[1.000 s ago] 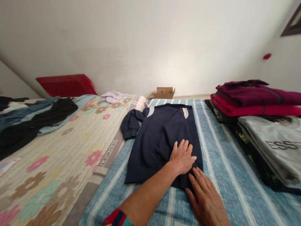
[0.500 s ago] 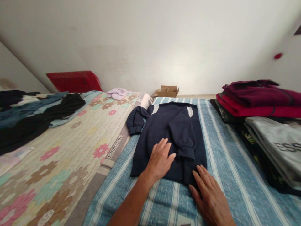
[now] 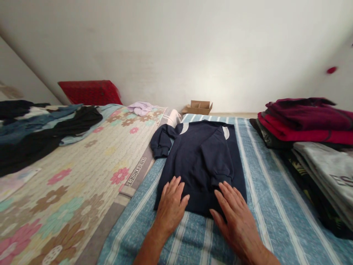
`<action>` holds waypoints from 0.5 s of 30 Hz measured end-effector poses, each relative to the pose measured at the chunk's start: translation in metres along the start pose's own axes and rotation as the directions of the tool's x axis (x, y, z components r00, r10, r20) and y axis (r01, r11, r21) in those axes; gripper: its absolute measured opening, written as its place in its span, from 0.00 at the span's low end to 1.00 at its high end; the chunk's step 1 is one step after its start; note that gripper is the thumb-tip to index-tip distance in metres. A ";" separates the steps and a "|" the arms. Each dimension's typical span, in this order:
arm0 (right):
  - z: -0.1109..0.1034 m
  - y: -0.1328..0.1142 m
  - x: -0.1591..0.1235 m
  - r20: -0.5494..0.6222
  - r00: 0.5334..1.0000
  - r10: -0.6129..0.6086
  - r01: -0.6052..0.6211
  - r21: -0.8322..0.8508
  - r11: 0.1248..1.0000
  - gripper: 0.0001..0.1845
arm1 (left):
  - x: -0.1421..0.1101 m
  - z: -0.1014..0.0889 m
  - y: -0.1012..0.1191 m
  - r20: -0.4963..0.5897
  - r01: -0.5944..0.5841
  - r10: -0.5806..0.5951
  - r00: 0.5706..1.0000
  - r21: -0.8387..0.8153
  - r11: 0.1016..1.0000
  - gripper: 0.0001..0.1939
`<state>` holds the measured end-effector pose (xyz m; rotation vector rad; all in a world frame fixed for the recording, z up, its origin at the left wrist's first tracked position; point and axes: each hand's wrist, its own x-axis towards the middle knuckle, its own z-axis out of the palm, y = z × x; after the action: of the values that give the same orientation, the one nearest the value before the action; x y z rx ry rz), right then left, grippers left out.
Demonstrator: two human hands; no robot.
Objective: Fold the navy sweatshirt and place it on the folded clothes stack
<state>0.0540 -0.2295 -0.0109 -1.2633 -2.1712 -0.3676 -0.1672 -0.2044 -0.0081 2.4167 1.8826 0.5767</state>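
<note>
A navy sweatshirt with white shoulder patches lies spread on a blue striped sheet. Its right-hand sleeve is folded down over the body, while the left-hand sleeve sticks out to the side, bent. My left hand rests on the lower left of the hem, fingers stretched out. On the lower right of the hem, close by the folded sleeve's cuff, lies my right hand, flat with its thumb apart. Neither hand grips the cloth.
Folded clothes stand at the right: maroon and red ones behind a grey garment. Loose dark clothes lie on the floral sheet at left. A lilac cloth, small carton and red case are near the wall.
My left hand has moved left and down from the sweatshirt's middle to its hem. My right hand has shifted slightly up and left onto the hem. The view has turned a little.
</note>
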 end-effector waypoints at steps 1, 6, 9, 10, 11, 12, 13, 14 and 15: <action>0.003 0.001 0.006 0.032 0.999 0.011 -0.011 -0.002 1.000 0.21 | 0.000 0.000 0.000 0.010 0.006 -0.006 1.000 -0.001 1.000 0.19; 0.024 0.007 0.016 0.235 0.971 0.042 -0.048 0.021 0.999 0.28 | -0.002 -0.002 -0.002 0.024 0.033 -0.032 0.999 -0.038 0.999 0.19; 0.030 0.009 0.012 0.273 0.961 0.045 -0.053 0.023 0.998 0.29 | -0.002 -0.003 -0.003 0.047 0.043 -0.041 0.998 -0.055 0.998 0.20; 0.031 0.009 0.011 0.272 0.961 0.046 -0.054 0.023 0.998 0.29 | -0.002 -0.004 -0.003 0.048 0.048 -0.045 0.998 -0.064 0.997 0.20; 0.031 0.009 0.010 0.267 0.963 0.045 -0.054 0.025 0.998 0.29 | -0.003 -0.005 -0.003 0.043 0.055 -0.051 0.998 -0.078 0.995 0.20; 0.031 0.009 0.009 0.261 0.964 0.043 -0.052 0.028 0.998 0.29 | -0.003 -0.007 -0.003 0.032 0.063 -0.060 0.998 -0.097 0.993 0.20; 0.031 0.009 0.009 0.256 0.966 0.040 -0.050 0.029 0.998 0.29 | -0.003 -0.008 -0.002 0.013 0.073 -0.072 0.997 -0.123 0.990 0.20; 0.032 0.009 0.009 0.252 0.967 0.037 -0.045 0.028 0.999 0.29 | -0.004 -0.010 -0.002 -0.011 0.084 -0.087 0.996 -0.154 0.984 0.20; 0.032 0.009 0.008 0.249 0.968 0.033 -0.040 0.024 0.999 0.29 | -0.005 -0.012 -0.002 -0.041 0.095 -0.105 0.994 -0.187 0.978 0.20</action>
<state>0.0475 -0.2028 -0.0312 -1.3948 -2.3480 -0.1690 -0.1733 -0.2111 0.0015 2.1992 1.8637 0.7748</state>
